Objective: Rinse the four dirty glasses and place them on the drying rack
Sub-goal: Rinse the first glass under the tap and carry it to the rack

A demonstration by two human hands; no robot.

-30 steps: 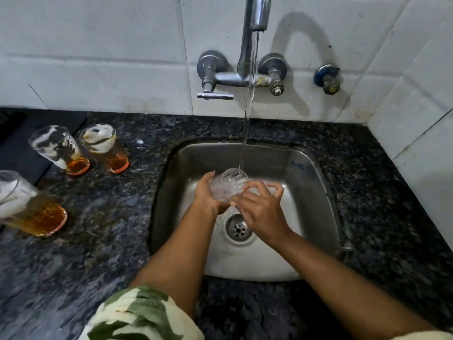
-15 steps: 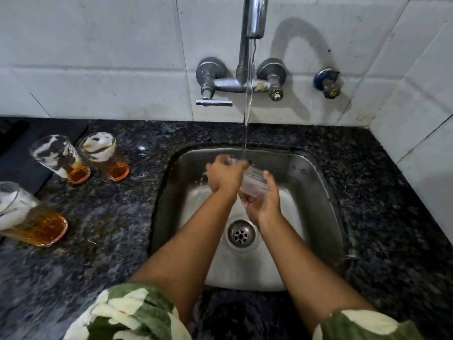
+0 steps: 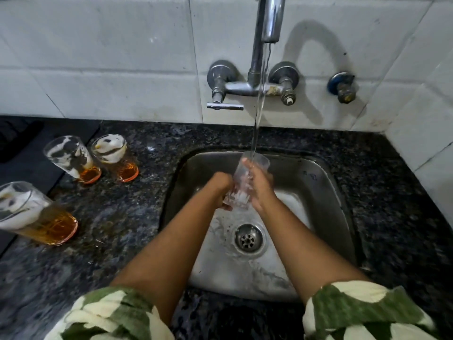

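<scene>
- Waiting on the counter [image 3: 137, 224] at about nine o'clock from the sink [image 3: 326, 182] stand three dirty glasses, each with amber liquid at the bottom and white foam on the walls: the nearest glass [image 3: 31, 214] at the left edge; the middle glass [image 3: 71, 158] further back; the third glass [image 3: 114, 155] just beside it, toward the sink.
- Over the basin, the left hand [image 3: 220, 190] is clenched round the base of the clear glass [image 3: 245, 182]; the right hand [image 3: 259, 185] wraps its wall, so both are grasping it.
- The clear glass is held upright, mouth toward twelve o'clock, right under the water stream [image 3: 261, 94] falling from the tap [image 3: 267, 25]; it looks free of amber, so the step in hand is rinsing the first of four.
- The drain [image 3: 248, 239] lies at six o'clock from the hands.
- No drying rack shows; the next move, I judge, calls for tipping the water out, a firm hold on wet glass, and carrying it out of view to the rack.
</scene>
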